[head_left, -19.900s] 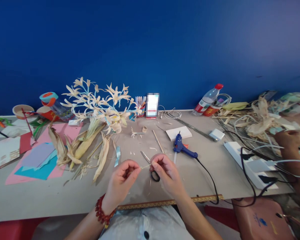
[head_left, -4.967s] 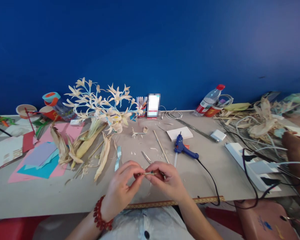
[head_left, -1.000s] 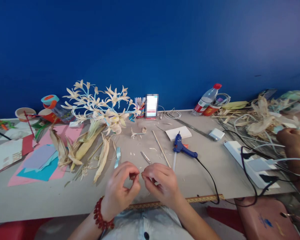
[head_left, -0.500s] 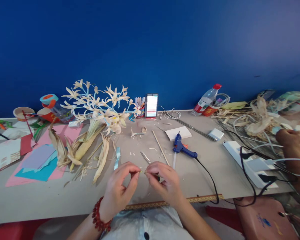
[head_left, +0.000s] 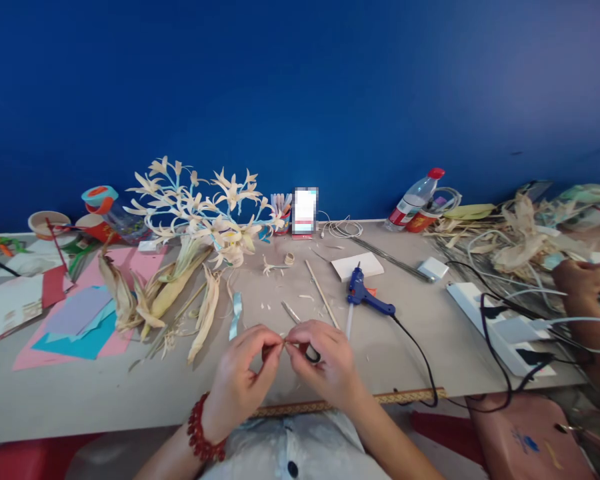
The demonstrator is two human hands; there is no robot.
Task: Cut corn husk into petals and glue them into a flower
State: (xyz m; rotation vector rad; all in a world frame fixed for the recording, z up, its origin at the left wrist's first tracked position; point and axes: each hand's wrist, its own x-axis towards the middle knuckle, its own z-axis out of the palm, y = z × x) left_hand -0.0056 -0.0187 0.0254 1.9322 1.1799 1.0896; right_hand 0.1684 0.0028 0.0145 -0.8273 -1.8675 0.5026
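Observation:
My left hand (head_left: 249, 367) and my right hand (head_left: 325, 363) meet fingertip to fingertip above the front of the table (head_left: 155, 403). Both are closed in a pinch. Whatever sits between the fingertips is tiny and mostly covered, so I cannot name it. Behind my right hand lie scissors (head_left: 291, 311), their blades pointing away from me and one dark handle loop partly hidden. A pale thin stick (head_left: 322, 293) and a blue glue gun (head_left: 366, 295) lie beyond. Left of my hands are a light blue ribbon (head_left: 236, 316) and a dried corn husk (head_left: 206, 319).
A branching bunch of husk flowers (head_left: 200, 213) stands at the back left, near coloured paper (head_left: 77, 343). A phone (head_left: 305, 212) leans near the wall. On the right are a bottle (head_left: 413, 200), a power strip (head_left: 495, 330), cables and another person's hand (head_left: 583, 277).
My fingertips have come closer together and now touch, covering the small pale thing seen between them before. More of the scissors' dark handle shows. The table items stay put.

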